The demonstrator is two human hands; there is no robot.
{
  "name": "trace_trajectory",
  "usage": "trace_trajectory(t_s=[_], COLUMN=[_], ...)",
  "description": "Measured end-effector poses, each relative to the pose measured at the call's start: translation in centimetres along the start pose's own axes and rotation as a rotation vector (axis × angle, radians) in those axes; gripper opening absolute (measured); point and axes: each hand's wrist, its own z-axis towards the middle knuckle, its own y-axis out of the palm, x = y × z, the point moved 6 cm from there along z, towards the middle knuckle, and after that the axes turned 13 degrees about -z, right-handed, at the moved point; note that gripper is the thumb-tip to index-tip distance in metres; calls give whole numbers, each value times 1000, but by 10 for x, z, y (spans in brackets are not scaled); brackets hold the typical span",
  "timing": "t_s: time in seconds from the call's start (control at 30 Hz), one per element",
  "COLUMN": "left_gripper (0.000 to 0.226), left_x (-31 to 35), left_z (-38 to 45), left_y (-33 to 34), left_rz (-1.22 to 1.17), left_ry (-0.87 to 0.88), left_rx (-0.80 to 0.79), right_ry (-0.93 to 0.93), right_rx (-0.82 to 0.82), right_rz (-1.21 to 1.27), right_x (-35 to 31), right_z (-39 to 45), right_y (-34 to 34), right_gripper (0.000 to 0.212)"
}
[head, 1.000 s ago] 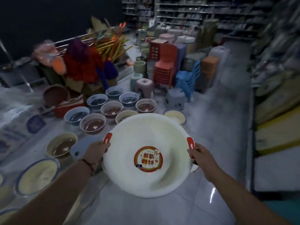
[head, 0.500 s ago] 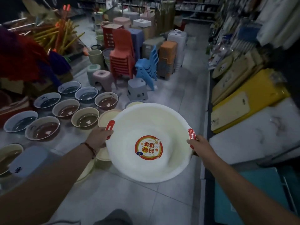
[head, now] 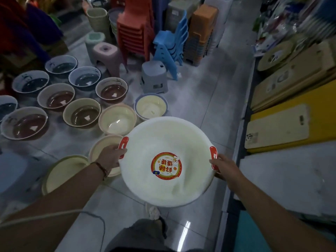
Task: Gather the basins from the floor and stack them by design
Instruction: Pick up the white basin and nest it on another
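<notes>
You stand on a pale tiled floor point(head: 200, 88) in a dim shop aisle. Your left hand point(head: 111, 157) and right hand point(head: 224, 166) each grip a red handle of the white basin point(head: 163, 139) at frame centre. More basins point(head: 81, 115) sit left; stacked chairs point(head: 134, 28) above. Shelf goods at right are blurred.

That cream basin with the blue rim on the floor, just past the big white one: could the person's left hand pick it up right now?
Probably not yet. The left hand grips a red handle of the white basin, as the right hand does opposite. The blue-rimmed cream basin lies uncovered on the floor beyond.
</notes>
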Motion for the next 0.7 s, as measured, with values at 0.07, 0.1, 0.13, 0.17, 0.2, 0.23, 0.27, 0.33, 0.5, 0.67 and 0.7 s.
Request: trace_trajectory(t_s=[0.07,0.1,0.13,0.17,0.2,0.23,0.27,0.33,0.5,0.67,0.7], left_gripper=[13,13,13,11,10,11,15,18,26,32,31], left_x=[4,5,4,0,-6,-15,-29,-62,-187,-298,-319], left_z=[33,48,62,73,87,103,124,162,267,353,367], left_y=[9,14,20,25,30,34,40,48,53,62,63], left_rz=[25,41,63,89,125,166,221,320,352,369,393], left_ry=[-51,-68,-86,-93,-96,-89,-83,-115,-260,-360,-358], left_rx=[-3,4,20,38,62,83,90,94,202,290,318], right_ry=[30,42,51,55,60,65,74,85,100,99,103], right_rx=[-36,-48,-66,-76,-87,-99,-107,-129,-207,-306,-328], right_rz=[-15,-24,-38,-56,-87,-113,-136,-172,-304,-409,-433], right_x=[-11,-15,-20,-23,-26,-28,-27,-21,26,84,95], right_z=[33,51,67,81,101,120,146,197,348,479,498], right_y=[4,7,10,13,19,26,34,53,130,196,209], right_gripper=[19,19,19,20,20,19,19,18,20,22,23])
